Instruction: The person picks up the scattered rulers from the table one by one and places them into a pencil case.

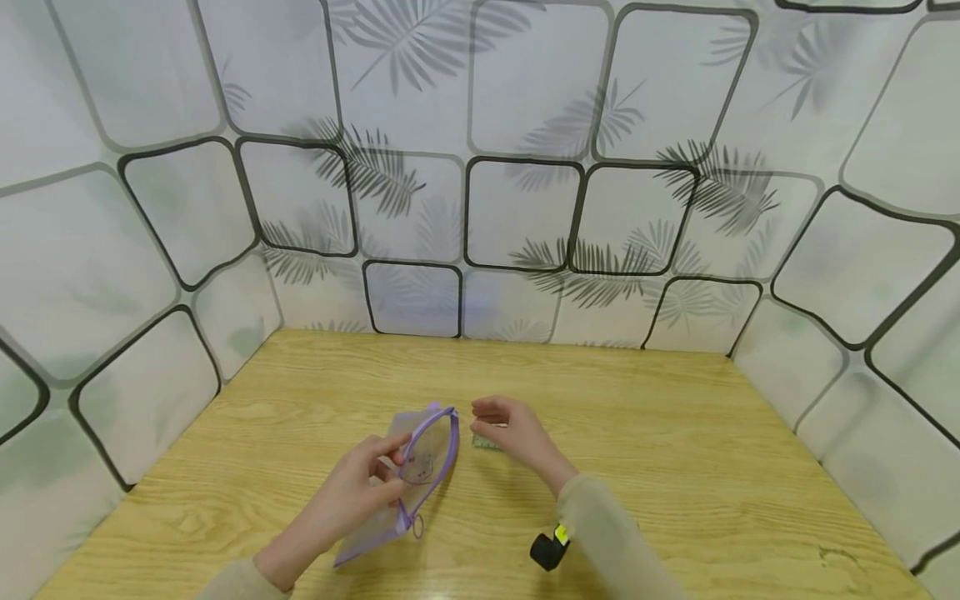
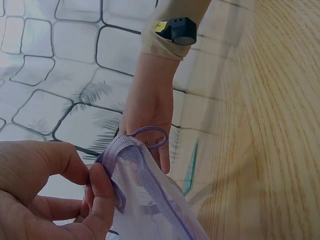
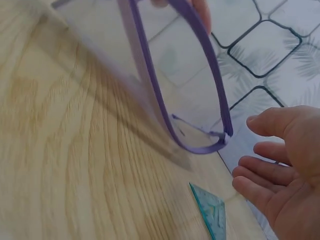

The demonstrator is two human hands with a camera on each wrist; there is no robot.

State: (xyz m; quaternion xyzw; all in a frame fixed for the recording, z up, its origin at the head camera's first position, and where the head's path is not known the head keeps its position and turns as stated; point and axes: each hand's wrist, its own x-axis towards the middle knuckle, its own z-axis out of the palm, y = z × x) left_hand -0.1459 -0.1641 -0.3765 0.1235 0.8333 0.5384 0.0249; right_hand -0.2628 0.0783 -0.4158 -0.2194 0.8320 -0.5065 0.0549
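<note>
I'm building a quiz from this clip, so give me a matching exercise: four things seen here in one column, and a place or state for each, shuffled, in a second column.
Things:
1. translucent mesh pouch with purple zipper trim
2. small green transparent triangular ruler
3. left hand
4. right hand

Places or states:
A. lies flat on the light wooden table
B. hovers open above the ruler, holding nothing
C. held up with its mouth gaping open
D. pinches the zipper edge

Pairs: 1-C, 2-A, 3-D, 4-B
</note>
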